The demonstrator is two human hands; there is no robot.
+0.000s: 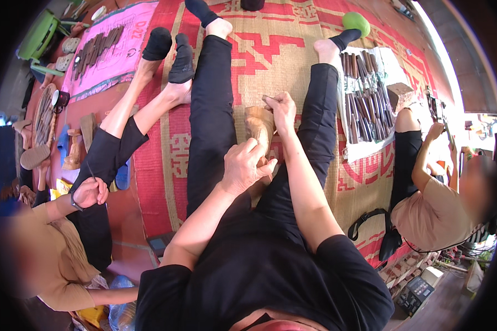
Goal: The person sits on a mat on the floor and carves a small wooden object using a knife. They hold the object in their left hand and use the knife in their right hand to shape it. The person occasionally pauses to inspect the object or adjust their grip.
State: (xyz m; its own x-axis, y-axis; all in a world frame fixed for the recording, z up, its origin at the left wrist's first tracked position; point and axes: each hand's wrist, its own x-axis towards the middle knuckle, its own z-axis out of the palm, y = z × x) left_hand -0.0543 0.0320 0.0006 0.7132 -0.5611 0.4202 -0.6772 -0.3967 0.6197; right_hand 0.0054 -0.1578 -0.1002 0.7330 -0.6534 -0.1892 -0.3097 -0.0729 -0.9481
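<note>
A pale wood carving point(258, 122) stands between my thighs, its rounded, cut surface facing up. My left hand point(243, 167) is closed at its near end, fingers curled against the wood and partly hiding it. My right hand point(283, 113) is at the carving's far right side, fingers pinched together. A small brownish piece point(267, 100), too small to name, shows at those fingertips above the carving's far end. The lower part of the carving is hidden by my hands and legs.
Right of my leg, several carving tools point(367, 105) lie in rows on a white cloth, beside a wooden block point(399, 96). A green ball point(356, 24) rests near my right foot. More tools point(98, 51) lie on a pink sheet point(132, 33). Co-workers sit at both sides on the patterned mat point(270, 60).
</note>
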